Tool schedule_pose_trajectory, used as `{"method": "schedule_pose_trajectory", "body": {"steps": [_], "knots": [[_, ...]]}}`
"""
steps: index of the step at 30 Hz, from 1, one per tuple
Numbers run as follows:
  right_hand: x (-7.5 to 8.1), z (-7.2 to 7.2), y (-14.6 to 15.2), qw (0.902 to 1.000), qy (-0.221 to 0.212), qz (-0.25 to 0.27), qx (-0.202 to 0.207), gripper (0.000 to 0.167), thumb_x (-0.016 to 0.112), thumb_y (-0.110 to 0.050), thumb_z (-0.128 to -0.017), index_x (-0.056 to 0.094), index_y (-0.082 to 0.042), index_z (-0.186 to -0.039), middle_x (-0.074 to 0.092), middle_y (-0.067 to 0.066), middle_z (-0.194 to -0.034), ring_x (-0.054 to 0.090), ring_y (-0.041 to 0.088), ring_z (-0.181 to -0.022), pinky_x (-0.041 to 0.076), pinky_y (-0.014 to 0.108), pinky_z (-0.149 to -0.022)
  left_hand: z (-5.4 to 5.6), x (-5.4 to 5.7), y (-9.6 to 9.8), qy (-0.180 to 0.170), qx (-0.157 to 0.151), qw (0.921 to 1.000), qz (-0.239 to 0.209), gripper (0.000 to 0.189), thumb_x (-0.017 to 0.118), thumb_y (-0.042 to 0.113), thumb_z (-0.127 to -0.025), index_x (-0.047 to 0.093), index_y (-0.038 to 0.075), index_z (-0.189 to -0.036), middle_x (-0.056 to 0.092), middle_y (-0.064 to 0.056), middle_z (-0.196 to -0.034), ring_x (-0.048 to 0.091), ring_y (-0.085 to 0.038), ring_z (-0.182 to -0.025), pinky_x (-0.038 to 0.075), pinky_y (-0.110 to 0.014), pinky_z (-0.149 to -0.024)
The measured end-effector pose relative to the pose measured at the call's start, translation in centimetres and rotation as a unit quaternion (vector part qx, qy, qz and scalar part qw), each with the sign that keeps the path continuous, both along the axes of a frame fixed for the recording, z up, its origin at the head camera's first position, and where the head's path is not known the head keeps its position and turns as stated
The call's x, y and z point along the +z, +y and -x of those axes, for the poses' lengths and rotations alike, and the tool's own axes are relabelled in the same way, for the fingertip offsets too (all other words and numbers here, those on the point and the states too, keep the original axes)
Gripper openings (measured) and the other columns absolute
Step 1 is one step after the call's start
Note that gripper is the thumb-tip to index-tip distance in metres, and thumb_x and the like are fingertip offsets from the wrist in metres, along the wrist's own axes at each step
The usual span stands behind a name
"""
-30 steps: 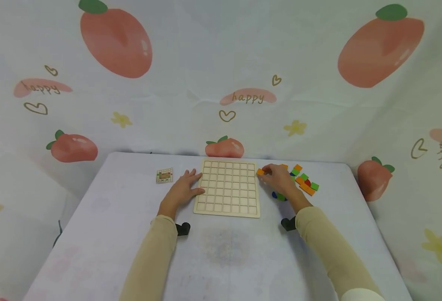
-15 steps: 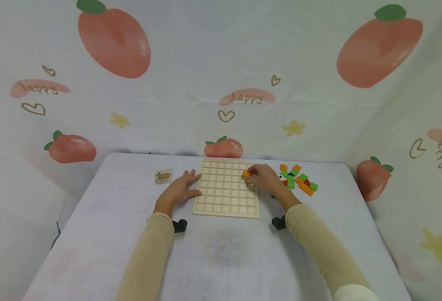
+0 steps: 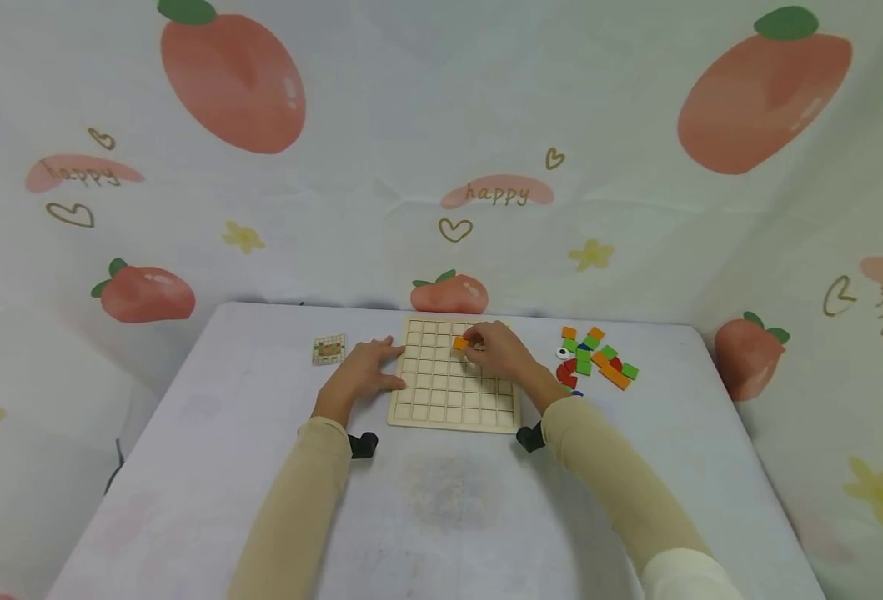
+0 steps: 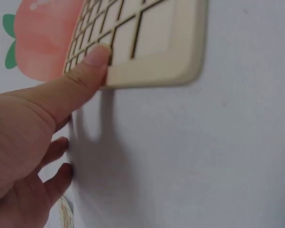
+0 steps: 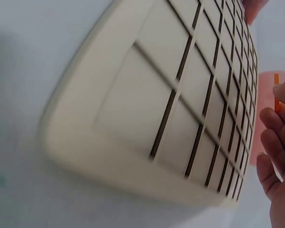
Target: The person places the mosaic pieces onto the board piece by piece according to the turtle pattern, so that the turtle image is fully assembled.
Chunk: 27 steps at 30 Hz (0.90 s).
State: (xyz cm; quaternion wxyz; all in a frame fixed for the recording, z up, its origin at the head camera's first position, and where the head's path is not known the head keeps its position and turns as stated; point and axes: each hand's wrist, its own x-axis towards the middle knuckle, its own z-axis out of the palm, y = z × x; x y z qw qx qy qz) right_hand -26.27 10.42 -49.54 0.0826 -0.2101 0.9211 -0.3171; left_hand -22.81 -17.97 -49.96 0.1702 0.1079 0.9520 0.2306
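A pale wooden grid board (image 3: 452,421) lies on the table in front of the person. The left hand (image 3: 362,372) is at its left edge; in the left wrist view the thumb (image 4: 80,76) rests on the rim, the other fingers extended beside it. Over the upper middle of the grid, the right hand (image 3: 497,350) pinches a small orange tile (image 3: 459,343) between thumb and fingers. The right wrist view shows this tile (image 5: 276,92) edge-on, thin and held above the board.
Right of the board lies a loose group of pieces: green tiles (image 3: 583,367), orange pieces (image 3: 615,377), red pieces (image 3: 565,375) and a white eye-like disc (image 3: 563,353). A small pattern card (image 3: 328,350) lies left of the left hand. A printed curtain (image 3: 381,125) hangs behind the table.
The right hand has carried the orange tile leftward from the board's right edge to over its upper middle, uncovering more of the loose pieces. The left hand has stayed at the left edge.
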Motion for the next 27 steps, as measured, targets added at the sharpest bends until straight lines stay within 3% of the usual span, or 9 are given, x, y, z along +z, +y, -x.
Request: {"method": "schedule_pose_trajectory", "body": {"steps": [4,7,12,17,27], "knots": [[0.1,0.1,-1.0,0.9998,-0.002,0.016,0.013,0.030,0.066,-0.017,-0.096,0.069,0.000,-0.121,0.074,0.012,-0.117,0.068,0.023,-0.104,0.057,0.038,-0.097,0.0,0.4,0.2,0.003,0.013,0.9999,0.002,0.076,0.083,0.036,-0.084,0.051,0.020,-0.151,0.033,-0.006,-0.168,0.036,-0.040,-0.146,0.033,-0.055,-0.122],[0.0,0.2,-1.7,0.9997,0.004,0.018,0.016,0.028,0.065,-0.016,-0.096,0.070,-0.001,-0.120,0.074,0.011,-0.116,0.068,0.022,-0.103,0.058,0.037,-0.096,-0.1,0.6,0.3,-0.010,0.026,0.9996,-0.008,0.076,0.086,0.033,-0.082,0.054,0.022,-0.150,0.033,-0.002,-0.168,0.038,-0.037,-0.143,0.036,-0.054,-0.121],[-0.3,0.4,-2.9,0.9996,0.001,0.022,0.017,0.027,0.067,-0.017,-0.096,0.070,-0.002,-0.119,0.074,0.010,-0.114,0.067,0.021,-0.100,0.057,0.035,-0.094,-0.2,0.6,0.2,-0.032,0.038,0.9984,-0.025,0.074,0.087,0.028,-0.081,0.056,0.022,-0.148,0.033,0.001,-0.168,0.032,-0.038,-0.150,0.032,-0.056,-0.123],[-0.6,0.8,-4.0,0.9996,-0.005,0.018,0.019,0.028,0.067,-0.018,-0.095,0.071,-0.004,-0.119,0.074,0.008,-0.113,0.064,0.020,-0.098,0.056,0.035,-0.094,-0.1,0.5,0.1,-0.029,0.042,0.9983,-0.026,0.073,0.087,0.030,-0.081,0.057,0.023,-0.147,0.034,0.001,-0.167,0.022,-0.041,-0.157,0.025,-0.058,-0.126],[-1.5,1.2,-6.0,0.9995,-0.011,0.027,0.008,0.029,0.071,-0.020,-0.094,0.072,-0.007,-0.120,0.071,0.006,-0.116,0.065,0.020,-0.102,0.056,0.033,-0.097,0.0,0.6,-0.2,-0.029,0.033,0.9986,-0.027,0.073,0.088,0.029,-0.080,0.058,0.022,-0.146,0.036,-0.002,-0.166,0.026,-0.038,-0.157,0.027,-0.056,-0.126]]}}
